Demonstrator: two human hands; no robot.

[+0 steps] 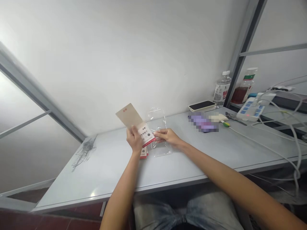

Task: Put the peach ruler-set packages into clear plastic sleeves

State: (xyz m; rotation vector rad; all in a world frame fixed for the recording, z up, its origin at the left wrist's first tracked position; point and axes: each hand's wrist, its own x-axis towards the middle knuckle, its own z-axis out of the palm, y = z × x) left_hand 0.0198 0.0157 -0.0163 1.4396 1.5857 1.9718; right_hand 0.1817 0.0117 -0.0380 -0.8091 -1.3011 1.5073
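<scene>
My left hand (134,139) is closed on a folded card packet (130,115), its beige flap raised and its white, red-edged front printed with dark characters. In my right hand (168,135), thumb and fingers pinch a clear plastic sleeve (160,150), which stands nearly upright beside the packet. The fingertips of that hand are close to the packet's right edge; whether they touch it I cannot tell. Below my left hand, more red-and-white cards (144,153) lie on the table, partly hidden by my wrist.
On the grey table (110,179), a phone (202,105), a blurred purple item (203,123) and keys (231,116) lie to the right. Farther right are a clear bottle (222,89), a jar of dark liquid (243,88), a power strip (250,108) and tangled white cables (298,143). Black scribbles mark the left side.
</scene>
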